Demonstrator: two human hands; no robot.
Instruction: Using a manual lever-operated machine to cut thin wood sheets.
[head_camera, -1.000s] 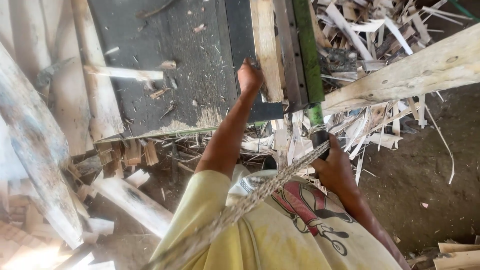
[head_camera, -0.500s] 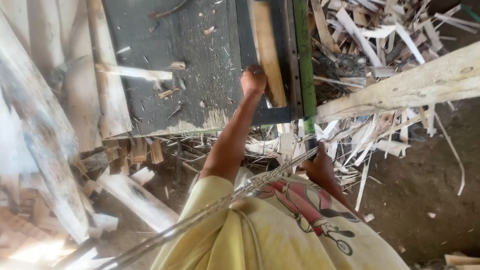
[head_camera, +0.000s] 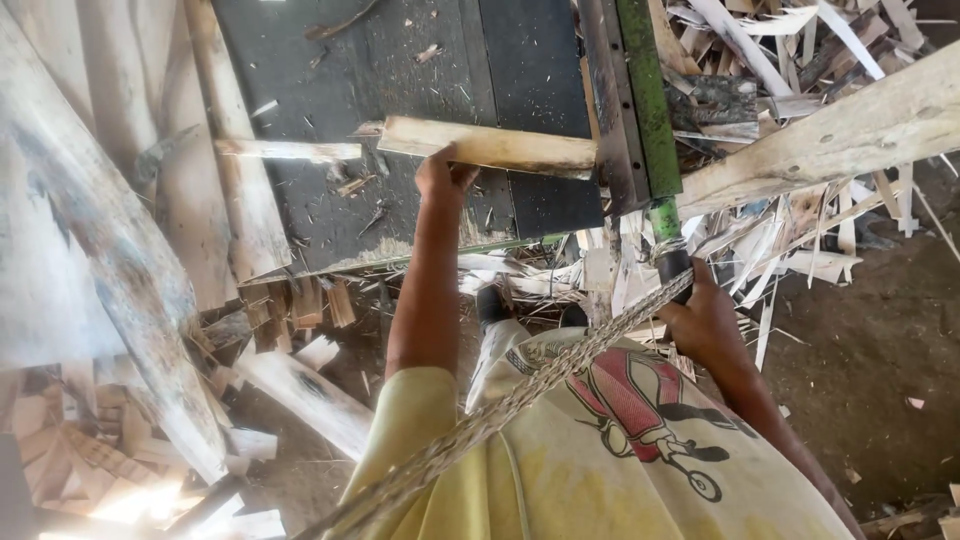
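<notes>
My left hand (head_camera: 440, 178) is stretched out ahead of me, fingers curled round the near end of a pale wooden slat (head_camera: 490, 147), pinching it at its edge. The slat lies crosswise on the dark surface (head_camera: 400, 80), its far end touching the upright metal frame (head_camera: 612, 110) with the green bar (head_camera: 648, 100) beside it. My right hand (head_camera: 705, 320) is low and close to my body, closed around the dark grip at the bottom of the green lever (head_camera: 668, 225); a twisted rope (head_camera: 520, 400) runs from that hand diagonally down across my yellow shirt (head_camera: 560, 470). A second thin strip of wood (head_camera: 290, 150) lies on the surface just left of the slat I hold. A long pale plank (head_camera: 830, 125) slants off to the right, over a heap of offcuts and splinters (head_camera: 800, 250) on the dirt floor (head_camera: 880, 370). More planks (head_camera: 110, 260) lean at my left, with short blocks (head_camera: 300, 300) scattered below the surface's edge.
</notes>
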